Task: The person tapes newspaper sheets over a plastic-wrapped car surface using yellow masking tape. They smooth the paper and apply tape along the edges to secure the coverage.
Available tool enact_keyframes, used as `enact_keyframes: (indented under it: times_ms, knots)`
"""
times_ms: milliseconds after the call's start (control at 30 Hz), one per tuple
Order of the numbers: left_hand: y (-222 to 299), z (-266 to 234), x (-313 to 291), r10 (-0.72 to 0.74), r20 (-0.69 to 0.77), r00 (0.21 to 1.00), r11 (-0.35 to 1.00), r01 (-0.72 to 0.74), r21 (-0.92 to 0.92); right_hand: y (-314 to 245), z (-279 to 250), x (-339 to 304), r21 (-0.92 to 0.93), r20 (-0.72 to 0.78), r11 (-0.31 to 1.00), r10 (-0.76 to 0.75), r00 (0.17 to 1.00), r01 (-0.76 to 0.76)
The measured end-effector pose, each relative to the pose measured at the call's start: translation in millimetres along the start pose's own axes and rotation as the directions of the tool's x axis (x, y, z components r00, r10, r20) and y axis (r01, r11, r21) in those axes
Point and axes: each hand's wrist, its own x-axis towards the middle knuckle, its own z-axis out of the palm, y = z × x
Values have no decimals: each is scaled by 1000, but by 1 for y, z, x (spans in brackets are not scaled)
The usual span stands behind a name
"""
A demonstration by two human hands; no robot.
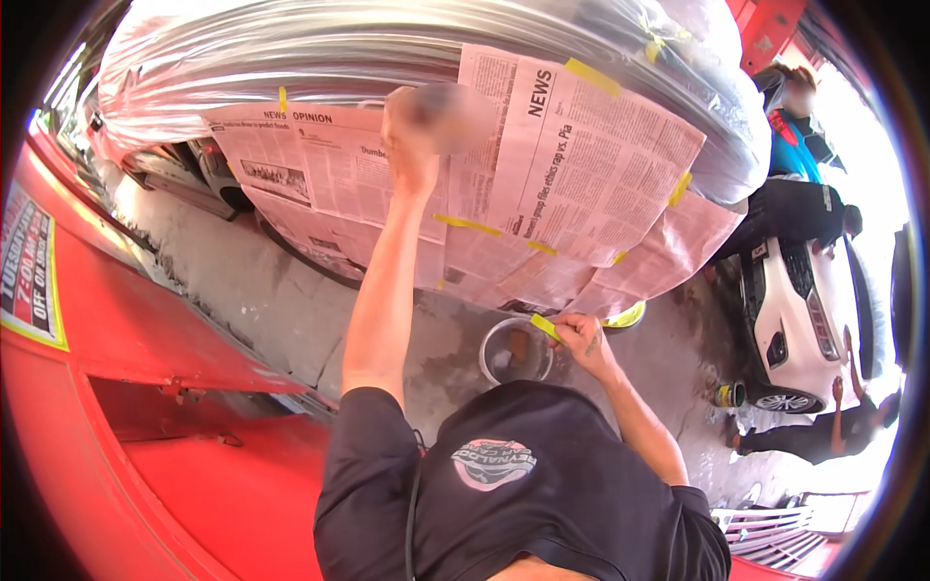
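My left hand (412, 145) reaches up to the newspaper sheets covering the side of a vehicle. It lies where a left newspaper sheet (349, 184) meets a right newspaper sheet (620, 145). A blurred dark patch hides its fingers, so their grip cannot be made out. Lower down, my right hand (583, 339) pinches a short strip of yellow masking tape (546, 327) just below the paper's bottom edge. Similar tape pieces (467, 226) fasten the sheets in several places. Clear plastic sheeting (291, 53) drapes the vehicle above the newspaper.
A bucket (486, 351) stands on the concrete floor below the paper. Red metal panels (213, 465) line the left side, with a sign (34, 261) on them. To the right are a white car (794, 310), a can (730, 394) and several people.
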Motion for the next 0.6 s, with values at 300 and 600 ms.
enact_keyframes:
  times_ms: [300, 600]
  knots:
    - [28, -3, -35, 224, -39, 974, 975, -223, 15, -39, -16, -2, 13, -126, 991, -128, 984, 130]
    - [98, -15, -172, 129, 675, 727, 898, 203, -390, -133, -43, -17, -271, -111, 713, -690, 715, 647]
